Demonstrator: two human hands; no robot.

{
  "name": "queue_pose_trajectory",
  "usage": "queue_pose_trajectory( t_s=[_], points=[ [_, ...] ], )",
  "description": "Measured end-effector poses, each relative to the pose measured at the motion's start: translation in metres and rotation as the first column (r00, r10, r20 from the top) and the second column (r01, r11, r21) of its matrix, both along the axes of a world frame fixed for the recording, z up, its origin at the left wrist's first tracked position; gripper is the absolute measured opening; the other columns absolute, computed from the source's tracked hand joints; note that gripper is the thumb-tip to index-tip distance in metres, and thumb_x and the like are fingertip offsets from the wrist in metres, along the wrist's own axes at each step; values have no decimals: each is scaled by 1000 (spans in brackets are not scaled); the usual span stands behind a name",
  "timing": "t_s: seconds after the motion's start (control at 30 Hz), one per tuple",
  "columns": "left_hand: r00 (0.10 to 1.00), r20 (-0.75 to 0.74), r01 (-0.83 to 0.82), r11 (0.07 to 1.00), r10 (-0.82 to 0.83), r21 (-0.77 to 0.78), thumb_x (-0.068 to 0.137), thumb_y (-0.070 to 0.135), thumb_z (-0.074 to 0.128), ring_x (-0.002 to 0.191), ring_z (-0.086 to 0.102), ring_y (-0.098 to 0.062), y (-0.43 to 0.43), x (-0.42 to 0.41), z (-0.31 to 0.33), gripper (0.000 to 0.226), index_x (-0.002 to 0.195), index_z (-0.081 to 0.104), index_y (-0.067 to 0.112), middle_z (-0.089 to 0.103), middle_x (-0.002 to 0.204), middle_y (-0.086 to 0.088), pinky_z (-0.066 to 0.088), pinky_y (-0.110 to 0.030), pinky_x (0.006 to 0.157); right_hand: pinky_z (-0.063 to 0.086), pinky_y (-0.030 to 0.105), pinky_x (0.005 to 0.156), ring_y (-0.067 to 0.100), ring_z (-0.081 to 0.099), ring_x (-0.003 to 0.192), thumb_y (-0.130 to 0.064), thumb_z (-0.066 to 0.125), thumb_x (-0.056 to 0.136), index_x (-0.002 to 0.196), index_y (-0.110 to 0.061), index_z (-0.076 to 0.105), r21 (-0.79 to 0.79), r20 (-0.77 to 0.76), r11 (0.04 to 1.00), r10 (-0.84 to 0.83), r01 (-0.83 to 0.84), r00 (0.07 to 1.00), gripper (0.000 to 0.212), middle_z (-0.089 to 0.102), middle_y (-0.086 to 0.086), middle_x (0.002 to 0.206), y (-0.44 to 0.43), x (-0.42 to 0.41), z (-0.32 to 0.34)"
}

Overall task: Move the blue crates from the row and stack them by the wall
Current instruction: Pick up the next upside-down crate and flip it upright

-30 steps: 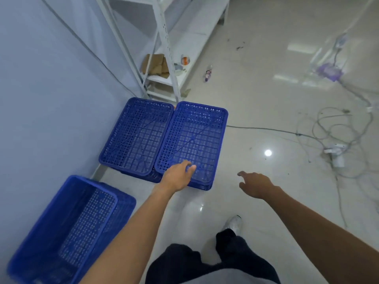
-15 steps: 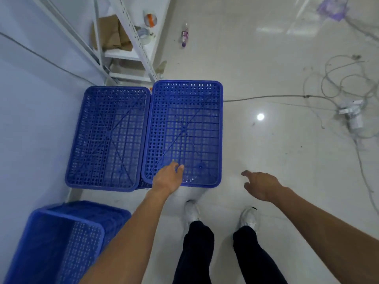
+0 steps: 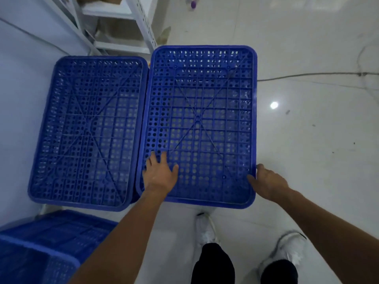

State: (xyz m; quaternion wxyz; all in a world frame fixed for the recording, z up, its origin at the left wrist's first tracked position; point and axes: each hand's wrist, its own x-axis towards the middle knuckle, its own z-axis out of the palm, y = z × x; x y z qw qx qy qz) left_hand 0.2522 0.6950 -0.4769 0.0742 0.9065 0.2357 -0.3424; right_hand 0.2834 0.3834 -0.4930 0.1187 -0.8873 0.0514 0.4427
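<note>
**Both hands on the right-hand crate**

Floor (image 3: pixel 307 181): pale glossy tile, taking up the right half of the view, with a ceiling light reflecting off it. Wall (image 3: pixel 18 89): running down the left edge.

Two blue crates are sitting upside down, side by side, long edges touching. The left crate (image 3: pixel 88 130) is lying against the wall. The right crate (image 3: pixel 202 111) is sitting just beside it, toward the open floor, its perforated base facing up. A third crate (image 3: pixel 45 249) is showing at bottom left, near the wall, only partly in view.

Shelf frame (image 3: pixel 123 23): white metal, standing past the far ends of the two crates, against the wall.

Arms: both are reaching forward and down from the bottom of the view, bare to the elbow.

Left hand (image 3: pixel 161 176): lying palm down on the near left part of the right crate's base, fingers spread apart and flat, gripping nothing, just pressing on the surface.

Right hand (image 3: pixel 267 180): sitting at the near right corner of the same crate, knuckles up, thumb on the top face and fingers curling over the outer rim. Cannot tell how firmly it is clamping.

Cable (image 3: pixel 307 74): thin, trailing across the floor from the crate's right side.

Shoes (image 3: pixel 206 230): white, planted just behind the crate.
</note>
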Motion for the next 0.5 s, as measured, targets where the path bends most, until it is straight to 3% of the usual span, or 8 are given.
queue_pose_trajectory(
  t_s=[0.17,0.37,0.5],
  points=[
    [1000,9,-15,1000,15,27,90,71,42,152,6,-32,14,-5,-25,95,159,1,19,-2,166,-11,29,-50,118,54,43,76,25,62,83,-45,31,102,109,-15,44,24,44,987,-162,161,986,33,62,5,99,1,-1,-27],
    [986,-123,120,992,-113,47,87,79,35,153,-8,-35,9,-12,-30,100,157,-15,28,-19,165,-7,22,-51,121,56,50,82,26,65,87,-57,21,99,112,-18,44,55,11,965,-256,255,967,47,64,6,103,-2,2,-42],
    [977,-162,142,989,-135,34,86,79,37,153,-8,-33,8,-11,-26,101,156,-17,31,-21,165,-6,24,-51,120,56,46,79,26,64,85,-53,20,102,111,-15,44,39,21,971,-237,236,971,46,63,7,100,-6,2,-42]
  ],
)
